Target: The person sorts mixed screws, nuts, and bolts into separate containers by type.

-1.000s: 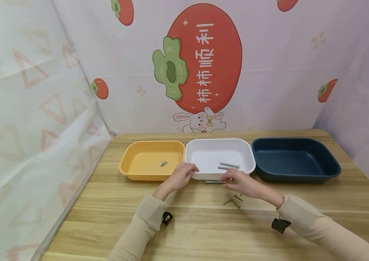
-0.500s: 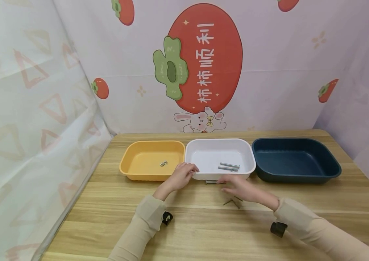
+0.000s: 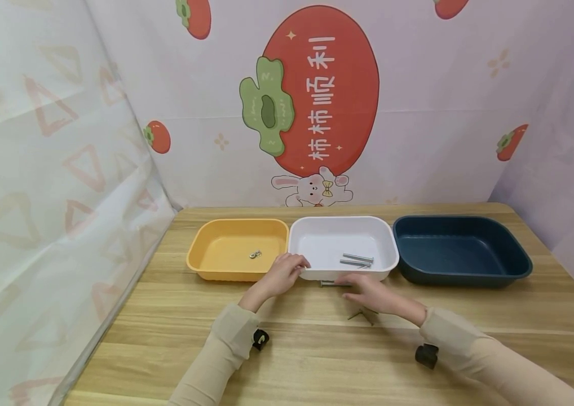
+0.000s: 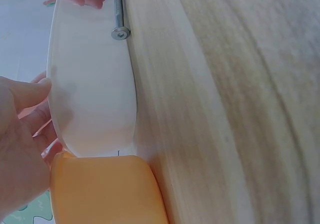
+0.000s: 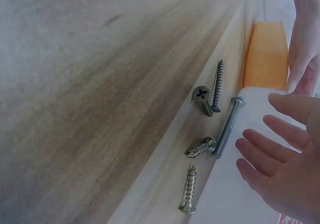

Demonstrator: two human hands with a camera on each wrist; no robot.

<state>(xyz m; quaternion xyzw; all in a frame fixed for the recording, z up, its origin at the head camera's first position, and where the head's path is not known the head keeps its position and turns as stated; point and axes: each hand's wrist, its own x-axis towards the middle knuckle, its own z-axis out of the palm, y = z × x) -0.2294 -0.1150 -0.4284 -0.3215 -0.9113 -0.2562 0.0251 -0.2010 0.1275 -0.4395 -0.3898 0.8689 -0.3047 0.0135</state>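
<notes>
My left hand (image 3: 281, 276) grips the rim of the white plastic tray (image 3: 317, 243) at its near left corner. In the left wrist view the thumb (image 4: 35, 92) lies outside the wall, the fingers inside. A long silver bolt (image 5: 230, 126) lies on the table along the tray's front side. Over it hovers my right hand (image 3: 373, 294), fingers spread and holding nothing, as the right wrist view shows. Several short brass-coloured screws (image 5: 218, 86) lie close to that bolt, partly covered by the right hand in the head view. Inside the white tray rest silver bolts (image 3: 356, 261).
Left of the white tray stands a yellow tray (image 3: 201, 248) with small metal nuts (image 3: 255, 254) in it. A dark blue tray (image 3: 462, 278) is on the right. All three line up toward the back of the wooden table (image 3: 297, 361), before a printed cloth (image 3: 419, 141).
My right hand has drawn back from the white tray's front rim and shifted slightly left and down, toward the bolt on the table. The left hand keeps its place on the rim.
</notes>
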